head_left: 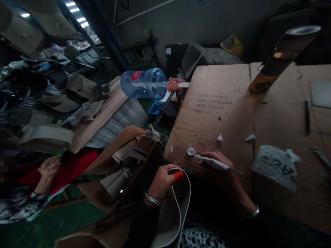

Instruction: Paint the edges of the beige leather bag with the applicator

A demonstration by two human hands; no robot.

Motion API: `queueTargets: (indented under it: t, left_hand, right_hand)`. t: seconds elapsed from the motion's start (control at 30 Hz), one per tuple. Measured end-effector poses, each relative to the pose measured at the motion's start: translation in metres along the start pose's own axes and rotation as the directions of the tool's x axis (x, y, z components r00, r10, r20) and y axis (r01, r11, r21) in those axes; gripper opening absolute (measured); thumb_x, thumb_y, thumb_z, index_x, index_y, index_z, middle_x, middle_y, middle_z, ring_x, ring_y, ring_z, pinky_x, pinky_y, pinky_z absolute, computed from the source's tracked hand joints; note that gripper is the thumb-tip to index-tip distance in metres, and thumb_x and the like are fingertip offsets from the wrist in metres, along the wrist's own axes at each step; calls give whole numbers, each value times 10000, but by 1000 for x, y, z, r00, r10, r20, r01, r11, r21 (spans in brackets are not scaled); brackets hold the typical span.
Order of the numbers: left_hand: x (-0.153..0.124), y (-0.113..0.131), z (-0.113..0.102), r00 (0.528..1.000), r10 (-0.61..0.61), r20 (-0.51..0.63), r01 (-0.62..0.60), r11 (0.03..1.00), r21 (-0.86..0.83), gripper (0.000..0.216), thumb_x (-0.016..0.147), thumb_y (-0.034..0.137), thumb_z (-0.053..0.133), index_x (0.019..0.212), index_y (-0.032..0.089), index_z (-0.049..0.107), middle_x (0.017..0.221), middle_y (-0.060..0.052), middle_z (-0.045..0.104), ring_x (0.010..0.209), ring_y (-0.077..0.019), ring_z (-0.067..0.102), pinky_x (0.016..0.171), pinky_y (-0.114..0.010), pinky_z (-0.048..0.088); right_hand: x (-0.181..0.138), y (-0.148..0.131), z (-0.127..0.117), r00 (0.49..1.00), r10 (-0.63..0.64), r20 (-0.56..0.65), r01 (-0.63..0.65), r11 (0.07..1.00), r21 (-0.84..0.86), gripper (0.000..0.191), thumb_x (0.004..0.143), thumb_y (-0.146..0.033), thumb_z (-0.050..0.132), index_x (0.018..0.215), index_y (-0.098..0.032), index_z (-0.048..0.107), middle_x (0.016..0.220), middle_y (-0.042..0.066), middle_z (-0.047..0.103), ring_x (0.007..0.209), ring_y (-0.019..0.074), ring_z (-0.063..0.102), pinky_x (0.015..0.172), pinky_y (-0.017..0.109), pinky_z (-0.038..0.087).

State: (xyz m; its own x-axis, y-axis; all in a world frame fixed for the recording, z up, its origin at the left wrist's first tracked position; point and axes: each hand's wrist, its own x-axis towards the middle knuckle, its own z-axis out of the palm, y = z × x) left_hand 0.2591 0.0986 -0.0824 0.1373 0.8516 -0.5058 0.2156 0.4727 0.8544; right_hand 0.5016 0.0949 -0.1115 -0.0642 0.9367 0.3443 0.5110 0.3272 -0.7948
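Observation:
My left hand (161, 182), an orange cover on its thumb, pinches the upper edge of a grey bag piece (186, 198). This curved piece has a pale rim and hangs open over my lap. My right hand (223, 168) rests at the near edge of the cardboard-covered table (222, 82). Its fingers hold a slim white tool (213, 162) with a thin metal shaft pointing right. The tool's other end lies close to a small round white cap (191, 151). A white nozzle (219, 137) stands farther back, and another pale cone-shaped tip (250, 137) lies to its right.
A crumpled plastic bag (275, 167) lies on the right of the table, below a tall dark cylinder (281, 60). Beyond the left edge is a blue water bottle (143, 83). An open carton (111, 146) holds grey pieces. At far left, a co-worker's hand (50, 168) is over red cloth.

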Motion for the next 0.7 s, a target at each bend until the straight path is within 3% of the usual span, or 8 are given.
queueTargets:
  t: [0.2,0.4,0.6,0.7]
  left_hand:
    - [2,-1,-4,997,24,78,-26,999,23,254,727,283,784,933,134,777,952,-92,782,927,-235,691,860,-315,505]
    - [-4,8,2,998,35,56,-40,995,89,203,729,268,764,873,126,775,883,-94,782,867,-235,701,806,-309,517]
    - [-5,12,15,997,77,7,-77,981,179,174,734,262,757,856,140,781,862,-79,793,840,-231,717,763,-294,529]
    - [-5,13,17,996,86,25,-89,979,184,169,735,259,759,851,139,786,870,-82,797,854,-236,723,783,-299,534]
  right_hand:
    - [2,4,1,999,31,31,-33,998,60,165,909,-387,688,1046,-295,679,1015,24,752,913,216,677,784,373,526]
    - [4,2,2,978,206,-10,-201,961,188,195,863,-439,728,998,-299,706,987,6,754,878,210,696,784,356,533]
    - [6,-3,-3,929,366,-53,-326,876,355,238,832,-445,754,979,-264,710,946,14,736,838,191,673,755,318,521]
    - [6,-10,-6,893,450,15,-385,747,542,263,825,-466,750,944,-235,710,890,19,716,788,181,659,716,305,530]
